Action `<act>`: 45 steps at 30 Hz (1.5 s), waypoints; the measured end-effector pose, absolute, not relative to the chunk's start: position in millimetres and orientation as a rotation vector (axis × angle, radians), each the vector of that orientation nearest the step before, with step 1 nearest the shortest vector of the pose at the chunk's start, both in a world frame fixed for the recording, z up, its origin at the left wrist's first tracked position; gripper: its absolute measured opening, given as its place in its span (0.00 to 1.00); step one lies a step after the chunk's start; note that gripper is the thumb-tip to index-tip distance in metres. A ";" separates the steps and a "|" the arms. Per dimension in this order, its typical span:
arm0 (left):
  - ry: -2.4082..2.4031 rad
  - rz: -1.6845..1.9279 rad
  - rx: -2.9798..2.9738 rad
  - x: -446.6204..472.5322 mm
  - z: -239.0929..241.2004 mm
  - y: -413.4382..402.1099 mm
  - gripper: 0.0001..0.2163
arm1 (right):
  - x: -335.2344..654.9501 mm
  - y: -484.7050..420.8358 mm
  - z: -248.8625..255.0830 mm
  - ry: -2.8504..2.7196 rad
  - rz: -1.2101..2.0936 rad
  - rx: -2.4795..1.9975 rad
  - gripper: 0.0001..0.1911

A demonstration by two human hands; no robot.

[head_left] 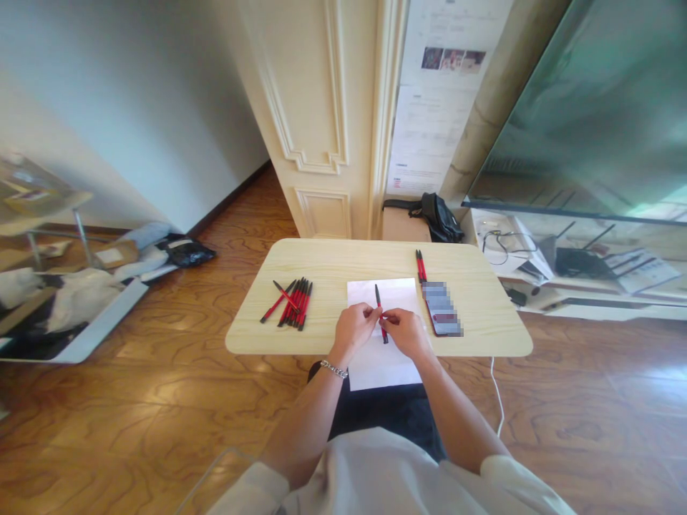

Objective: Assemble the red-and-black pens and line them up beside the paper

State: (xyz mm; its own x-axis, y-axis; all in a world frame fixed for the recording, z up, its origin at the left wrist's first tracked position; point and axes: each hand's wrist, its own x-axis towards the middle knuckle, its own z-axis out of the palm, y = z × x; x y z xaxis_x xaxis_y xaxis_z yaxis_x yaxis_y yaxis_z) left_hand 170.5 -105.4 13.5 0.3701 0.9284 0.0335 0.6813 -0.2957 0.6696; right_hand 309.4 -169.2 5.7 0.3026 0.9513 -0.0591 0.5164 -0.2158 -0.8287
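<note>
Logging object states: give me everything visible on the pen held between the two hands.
The pen is slim, red-bodied with a black upper end and tip, plastic by the look. It points away from the person, roughly upright in the picture, tilted slightly left at the top, over the white sheet of paper. The left hand and right hand pinch its middle from either side with fingertips, hiding part of the barrel. Its lower end sticks out below the fingers. Whether it touches the paper cannot be told.
</note>
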 end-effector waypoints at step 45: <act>1.482 0.961 1.933 125.4 -19.2 -121.9 0.12 | 326.5 -105.5 -3.3 -1.528 0.535 -2.328 0.17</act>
State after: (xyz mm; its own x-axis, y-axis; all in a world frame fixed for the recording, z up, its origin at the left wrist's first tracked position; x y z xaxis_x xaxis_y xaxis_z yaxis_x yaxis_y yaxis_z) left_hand 125.4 -121.9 -19.2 0.1512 0.9631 0.2227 0.5963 -0.2685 0.7565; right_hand 326.5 -105.5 -3.3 0.3632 0.9211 -0.1400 0.8075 -0.3862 -0.4458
